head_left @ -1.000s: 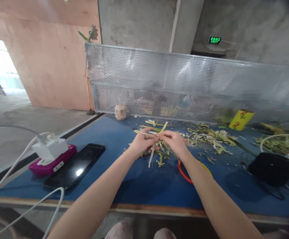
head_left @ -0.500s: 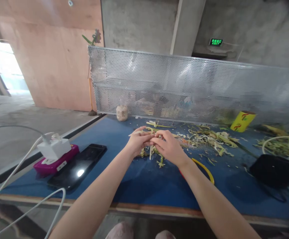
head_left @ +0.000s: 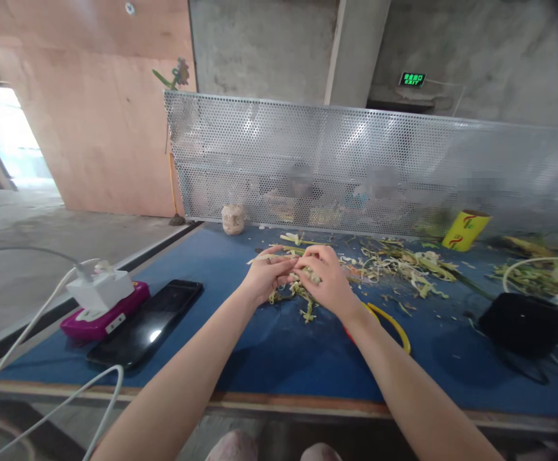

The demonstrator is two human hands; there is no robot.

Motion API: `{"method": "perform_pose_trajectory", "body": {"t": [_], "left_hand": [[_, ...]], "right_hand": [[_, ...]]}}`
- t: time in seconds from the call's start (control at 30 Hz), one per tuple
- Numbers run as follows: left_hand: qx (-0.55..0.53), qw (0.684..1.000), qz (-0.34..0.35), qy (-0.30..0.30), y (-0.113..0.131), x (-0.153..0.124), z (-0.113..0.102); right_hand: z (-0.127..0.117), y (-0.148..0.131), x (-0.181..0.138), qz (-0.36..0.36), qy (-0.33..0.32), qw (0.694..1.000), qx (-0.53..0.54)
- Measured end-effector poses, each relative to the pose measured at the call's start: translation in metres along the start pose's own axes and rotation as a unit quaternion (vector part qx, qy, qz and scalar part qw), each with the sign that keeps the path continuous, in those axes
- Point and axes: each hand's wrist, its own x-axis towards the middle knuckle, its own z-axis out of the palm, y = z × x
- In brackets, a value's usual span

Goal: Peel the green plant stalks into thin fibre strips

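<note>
My left hand (head_left: pixel 265 276) is closed, with a thin pale plant strip (head_left: pixel 254 259) poking out past its left side. My right hand (head_left: pixel 325 276) has its fingers curled, and its fingertips meet those of my left hand. What lies between the two sets of fingertips is too small to make out. Below and behind both hands, a heap of green and whitish plant scraps (head_left: pixel 308 314) rests on the blue tabletop (head_left: pixel 269 358). Partly behind my right forearm lies a yellow curved handle or loop (head_left: pixel 398 330) with a red part.
At left are a black phone (head_left: pixel 148 326) and a magenta power strip (head_left: pixel 86 326) with white plugs and cables. Along the perforated metal screen (head_left: pixel 279 160) stand a whitish jar (head_left: pixel 233 219) and a yellow roll (head_left: pixel 466 230). More scraps (head_left: pixel 403 262) and a black box-like object (head_left: pixel 523 323) lie right.
My right fingers have shifted slightly and spread a little, showing scraps between them. A short pale piece that hung below the hands no longer shows. The view has turned slightly.
</note>
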Motion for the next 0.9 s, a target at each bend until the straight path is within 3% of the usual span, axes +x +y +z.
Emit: {"method": "perform_pose_trajectory", "body": {"t": [0.1,0.27,0.47,0.67,0.73,0.8,0.9], "left_hand": [[0.05,0.997,0.058,0.012,-0.001,0.002,-0.002],[0.181,0.972,0.146,0.024,-0.005,0.006,-0.003],[0.226,0.955,0.192,0.008,-0.008,0.009,-0.006],[0.147,0.978,0.147,-0.017,-0.006,0.009,-0.004],[0.127,0.984,0.125,-0.01,-0.005,0.009,-0.003],[0.097,0.991,0.096,0.005,-0.005,0.009,-0.003],[0.033,0.998,0.054,0.015,-0.004,0.008,-0.003]], "right_hand": [[0.005,0.007,0.001,0.12,0.052,0.987,0.095],[0.016,0.016,0.0,0.306,0.005,0.918,0.253],[0.013,0.013,0.002,0.356,-0.018,0.874,0.332],[0.016,0.013,0.0,0.414,-0.055,0.796,0.439],[0.017,0.013,-0.001,0.411,-0.051,0.811,0.413],[0.016,0.015,-0.002,0.37,-0.026,0.869,0.328],[0.009,0.017,-0.003,0.223,0.009,0.964,0.146]]}}
